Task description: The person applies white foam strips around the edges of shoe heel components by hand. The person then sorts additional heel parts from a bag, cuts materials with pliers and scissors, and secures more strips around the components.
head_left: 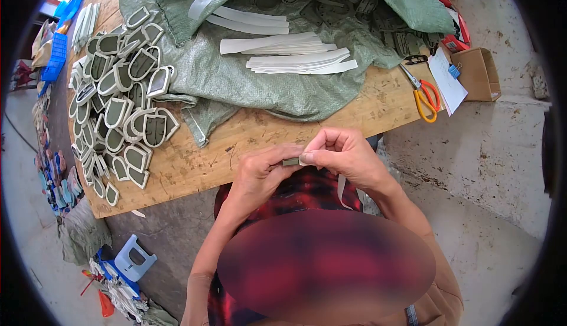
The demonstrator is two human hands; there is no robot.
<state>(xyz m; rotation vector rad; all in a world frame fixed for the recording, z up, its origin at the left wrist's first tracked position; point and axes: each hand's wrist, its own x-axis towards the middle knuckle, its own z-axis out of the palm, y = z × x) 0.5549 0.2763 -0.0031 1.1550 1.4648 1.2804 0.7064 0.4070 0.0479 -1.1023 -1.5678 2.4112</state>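
In front of my body, at the table's near edge, my left hand (263,169) is closed around a small olive-green piece (290,162), mostly hidden by the fingers. My right hand (348,157) pinches a white strip (341,191) against the end of that piece. The strip's loose tail hangs below the right hand, over the red-and-black checked cloth. Left of the hands lies a heap of olive-green, arch-shaped pieces with white edging (118,110). Stacked white strips (298,63) lie on the green woven sack beyond my hands.
The green woven sack (266,98) is open at the back of the wooden table (207,169), with many dark green pieces (331,1) inside. Orange-handled scissors (425,101), paper (447,81) and a cardboard box (477,75) sit at right. A blue stool (134,260) stands on the floor.
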